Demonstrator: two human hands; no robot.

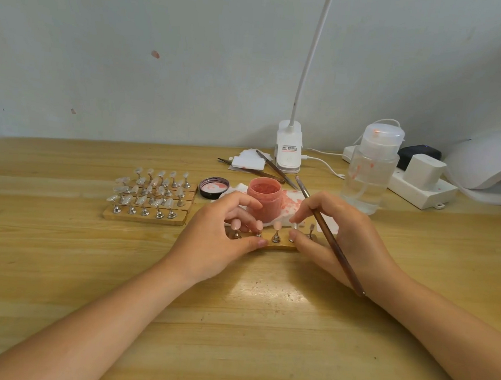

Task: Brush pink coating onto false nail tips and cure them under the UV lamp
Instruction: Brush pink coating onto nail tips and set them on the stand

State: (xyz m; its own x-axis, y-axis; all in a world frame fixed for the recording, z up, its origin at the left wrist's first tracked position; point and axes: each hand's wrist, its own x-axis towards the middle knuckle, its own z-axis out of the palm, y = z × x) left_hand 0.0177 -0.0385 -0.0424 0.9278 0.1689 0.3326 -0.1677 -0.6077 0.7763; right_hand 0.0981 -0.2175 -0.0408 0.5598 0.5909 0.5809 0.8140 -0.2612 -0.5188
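Both hands pinching the wooden strip (281,242) of pink nail tips (277,225) mid-worktop (232,323): left hand (218,238) gripping its left end, right hand (338,238) also holding brush (333,246). Behind, open pink jar (264,198); left, uncoated tips rack (150,195); far right, UV lamp (491,162).

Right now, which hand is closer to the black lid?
Left. The left hand sits just in front of the black lid, holding the wooden strip. The right hand, gripping the brush, is beyond the pink jar.
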